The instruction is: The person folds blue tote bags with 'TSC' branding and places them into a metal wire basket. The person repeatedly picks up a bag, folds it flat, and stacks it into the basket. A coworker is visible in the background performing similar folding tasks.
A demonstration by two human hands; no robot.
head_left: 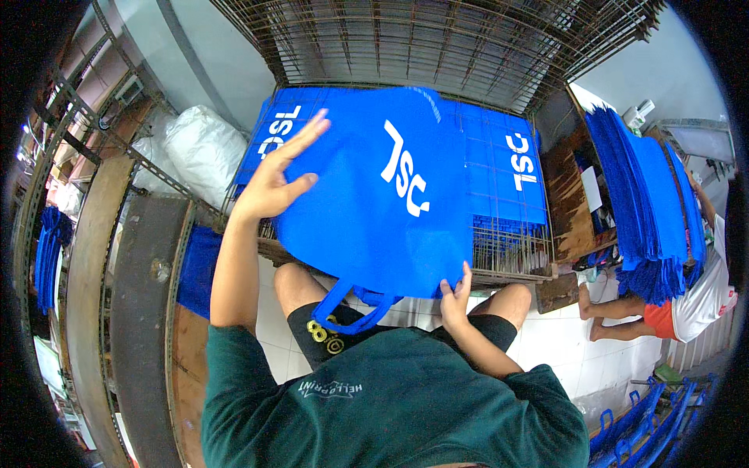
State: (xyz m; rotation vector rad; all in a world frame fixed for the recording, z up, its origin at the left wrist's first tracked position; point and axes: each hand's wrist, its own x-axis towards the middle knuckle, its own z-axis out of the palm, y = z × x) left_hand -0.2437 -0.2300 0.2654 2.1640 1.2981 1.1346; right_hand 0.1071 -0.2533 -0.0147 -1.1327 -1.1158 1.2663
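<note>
1 floppy fabric bag (355, 214); right grip (455, 304) pinches its edge, left grip (269, 189) splayed, empty.

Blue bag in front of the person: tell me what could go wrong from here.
The blue bag might slip or fold, since the left hand is open at its left side. Its handle, loose near the person's lap, could snag. Dragging it might disturb the blue pieces lying beyond.

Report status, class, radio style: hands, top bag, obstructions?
Left fingers spread by left edge of top blue bag. Right fingers at its near right corner, grip unclear. Bag print-side up, handle at near edge. No obstruction seen.
</note>
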